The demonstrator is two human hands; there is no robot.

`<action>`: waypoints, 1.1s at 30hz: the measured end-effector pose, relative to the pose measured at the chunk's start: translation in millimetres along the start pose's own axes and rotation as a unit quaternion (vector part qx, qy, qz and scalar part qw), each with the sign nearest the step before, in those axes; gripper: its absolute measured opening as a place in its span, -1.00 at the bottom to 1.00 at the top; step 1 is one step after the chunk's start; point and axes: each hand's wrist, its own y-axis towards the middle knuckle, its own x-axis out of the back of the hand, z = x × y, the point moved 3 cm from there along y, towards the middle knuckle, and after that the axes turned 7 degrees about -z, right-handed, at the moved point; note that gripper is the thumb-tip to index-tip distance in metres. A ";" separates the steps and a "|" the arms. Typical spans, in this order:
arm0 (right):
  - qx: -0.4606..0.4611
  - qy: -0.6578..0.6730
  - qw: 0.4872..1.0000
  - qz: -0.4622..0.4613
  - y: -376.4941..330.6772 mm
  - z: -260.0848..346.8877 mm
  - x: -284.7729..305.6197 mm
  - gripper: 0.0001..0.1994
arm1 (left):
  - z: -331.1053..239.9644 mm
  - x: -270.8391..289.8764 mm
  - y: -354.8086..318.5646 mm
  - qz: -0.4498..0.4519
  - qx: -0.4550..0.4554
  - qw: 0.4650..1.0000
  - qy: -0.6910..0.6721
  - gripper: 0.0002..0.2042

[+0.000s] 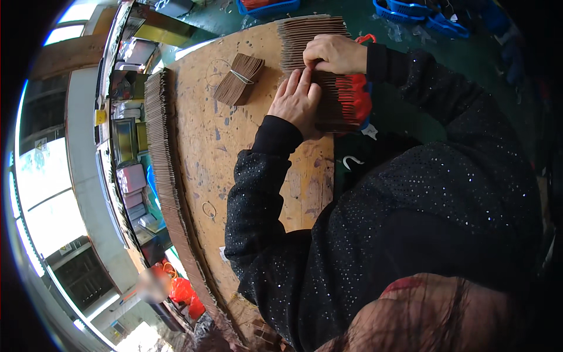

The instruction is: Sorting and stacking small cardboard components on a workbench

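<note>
A long row of thin brown card pieces [308,29] stands on edge across the far side of the wooden table [205,135]. My right hand [335,54] is curled on top of this row and pinches some pieces between thumb and fingers. My left hand [296,101] lies flat against the same row just below, fingers straight and together, pressing on the pieces. A red plastic bag or net [358,100] sits under the row's near end. A small bundle of the same pieces [239,79], tied with a rubber band, lies to the left of both hands.
Another long row of brown pieces [164,164] runs along the table's left edge. A loose rubber band [209,209] lies on the wood. Blue baskets [267,7] stand on the green floor beyond. Shelves with boxes [129,152] line the left side.
</note>
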 end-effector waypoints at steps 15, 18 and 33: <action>0.181 -0.087 0.969 -0.143 -19.1 64.9 13.3 -0.85 | 3.5 -3.9 -12.5 0.027 0.092 0.994 0.047 -0.09; 0.199 -0.029 0.977 -0.072 -54.1 111.4 11.7 -0.83 | 2.7 -3.6 -5.7 0.023 0.089 0.996 0.012 -0.30; 0.150 -0.114 0.974 -0.125 -82.7 101.9 -34.3 -0.87 | 1.8 -4.3 -2.2 -0.006 0.066 0.998 0.015 -0.17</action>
